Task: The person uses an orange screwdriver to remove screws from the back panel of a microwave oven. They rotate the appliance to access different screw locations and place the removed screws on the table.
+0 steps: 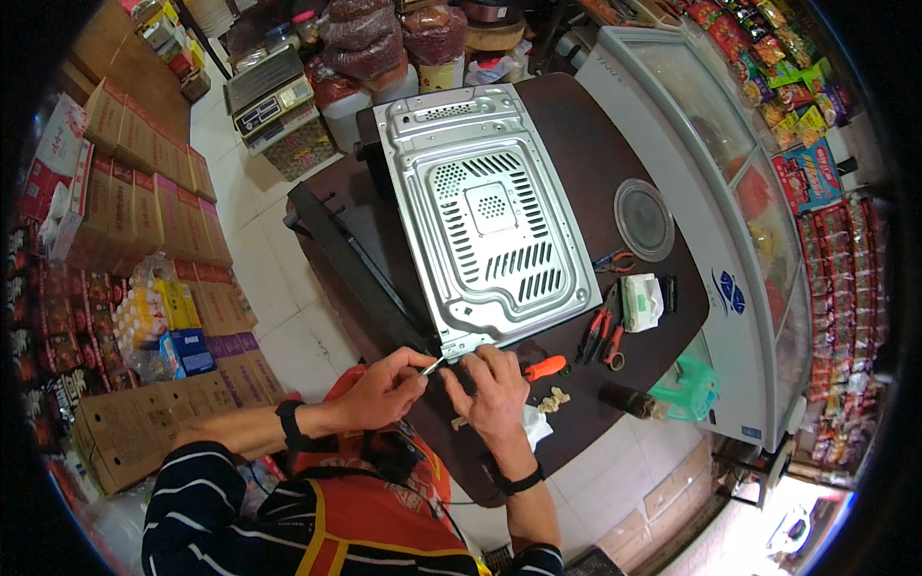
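A silver sheet-metal appliance panel (pixel 565 235) with rows of slots and punched holes lies on the dark table (pixel 600 154). My left hand (pixel 389 389) is at the panel's near left corner, closed in a pinch on a thin pale metal piece (pixel 435 366); its exact kind is too small to tell. Beside it, my right hand (pixel 492 392) bends its fingers over the panel's near edge, with the thumb toward the left hand's fingertips. An orange-handled screwdriver (pixel 545 368) lies just right of my right hand. A long black frame part (pixel 351 259) runs along the panel's left side.
Red-handled pliers (pixel 594 334), other pliers (pixel 615 261), a white packet (pixel 642 302) and a round glass plate (pixel 644 221) lie right of the panel. A white chest freezer (pixel 677 182) borders the table. Stacked cartons (pixel 144 206) stand left; a green container (pixel 690 389) is near right.
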